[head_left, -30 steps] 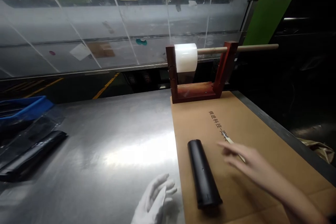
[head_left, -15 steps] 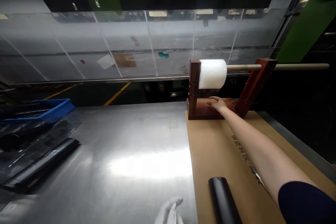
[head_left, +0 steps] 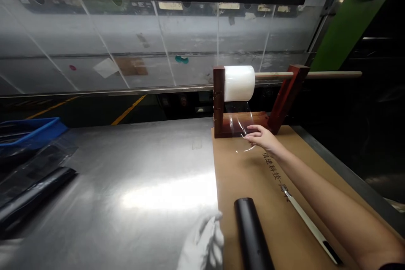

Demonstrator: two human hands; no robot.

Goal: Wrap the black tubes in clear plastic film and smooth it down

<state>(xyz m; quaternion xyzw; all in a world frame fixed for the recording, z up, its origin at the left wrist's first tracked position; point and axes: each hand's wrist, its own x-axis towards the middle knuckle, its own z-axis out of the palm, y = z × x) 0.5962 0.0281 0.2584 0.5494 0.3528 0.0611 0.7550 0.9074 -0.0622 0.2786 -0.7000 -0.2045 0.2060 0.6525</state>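
**Clear film [head_left: 238, 125] in my right hand [head_left: 260, 137], black tube [head_left: 253, 234] by my left hand [head_left: 205, 241]**

Closest to me, low down, it's my left hand in its white glove, fingers loosely curled with nothing in them, right at the cardboard's [head_left: 232, 171] left edge. Whether it touches the board, I can't tell. Just to its right lies the black tube, flat on the cardboard, its long axis running away from me and leaning slightly left at the far end; the near end drops out of sight. So my left hand is easily the nearer one to that tube!

Right of the tube, a slim white-handled tool [head_left: 311, 223] lies slantwise, under the line of my outstretched right arm.

Farther out, here's the key spot: my bare right hand, thumb and fingers pinching the film at its loose end. The film hangs from the white roll [head_left: 239, 83], so the roll is beyond my fingers, up and a little left, while the tube lies back on my side of them. The roll sits against the left post of the red-brown wooden stand [head_left: 219, 103], its rod [head_left: 274, 75] running crosswise. Those two posts bound the sideways room; on my side, cardboard stretches between stand and tube. Left of it, the metal bench [head_left: 142, 152] runs out toward a blue bin [head_left: 58, 127].
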